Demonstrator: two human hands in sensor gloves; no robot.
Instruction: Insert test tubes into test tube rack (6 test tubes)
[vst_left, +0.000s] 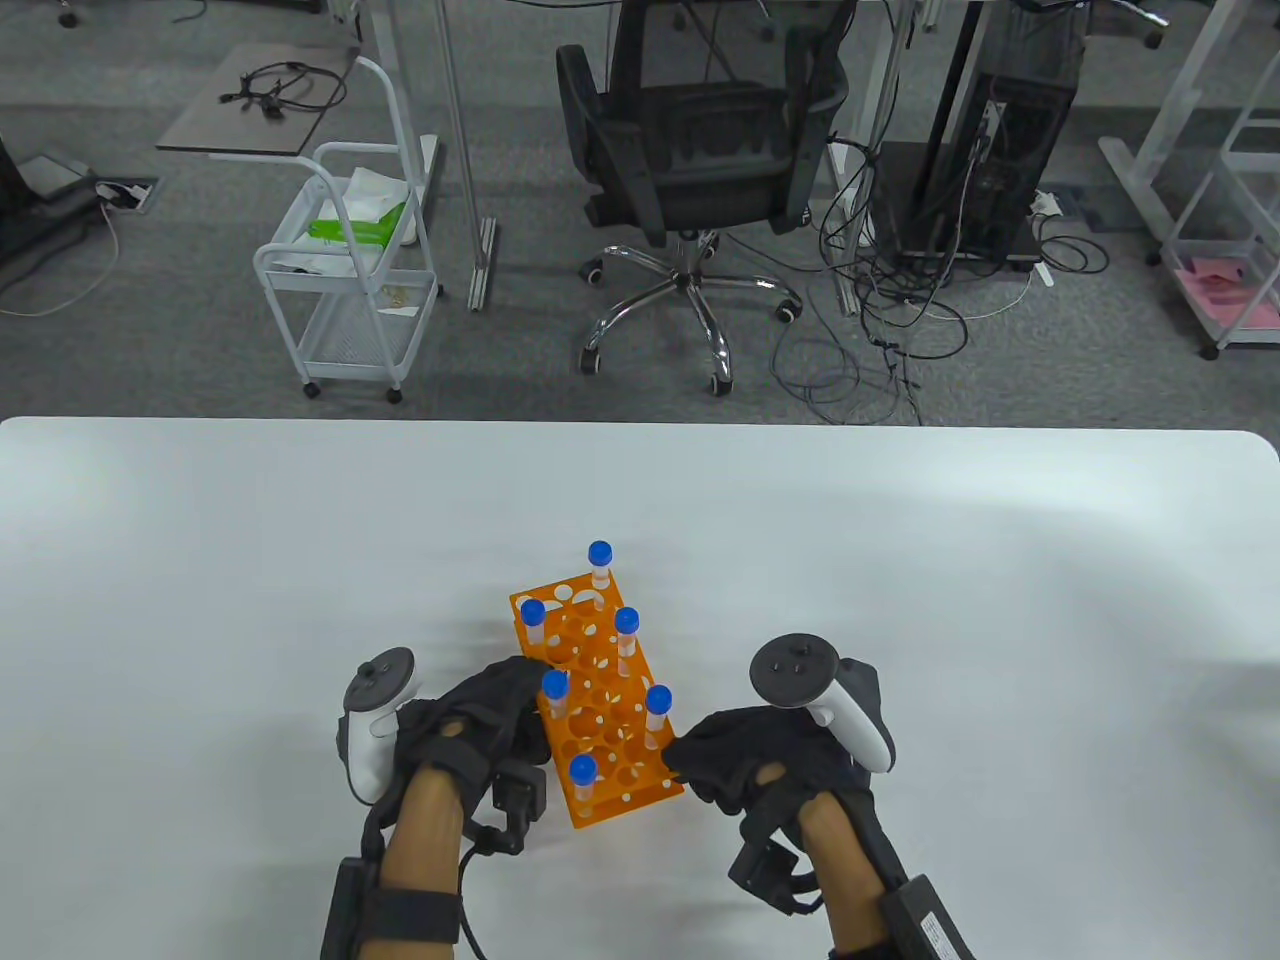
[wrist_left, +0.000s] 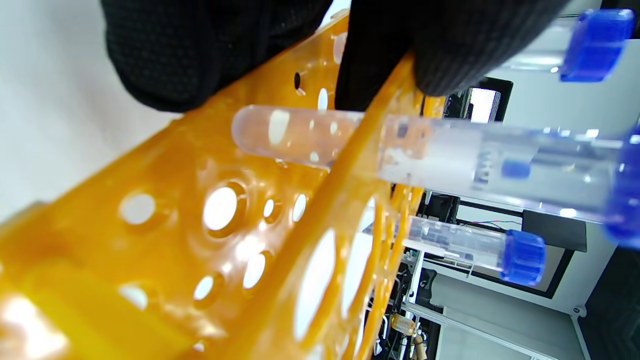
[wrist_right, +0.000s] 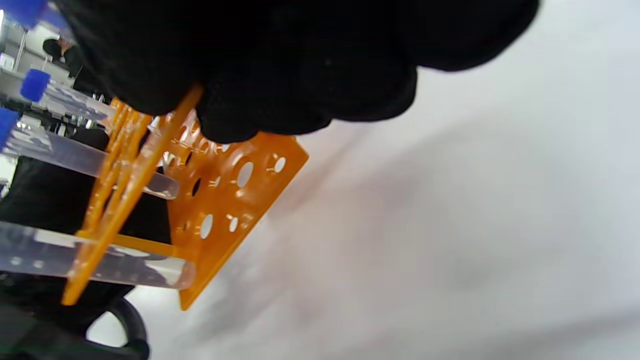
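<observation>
An orange test tube rack stands on the white table, set at a slant. Several clear tubes with blue caps stand upright in it. My left hand grips the rack's left side; in the left wrist view its fingers pinch the edge of the rack beside a tube. My right hand grips the rack's near right corner; in the right wrist view its fingers close over the rack, with tubes passing through it.
Beyond the table's far edge are an office chair, a white trolley, and loose cables on the floor.
</observation>
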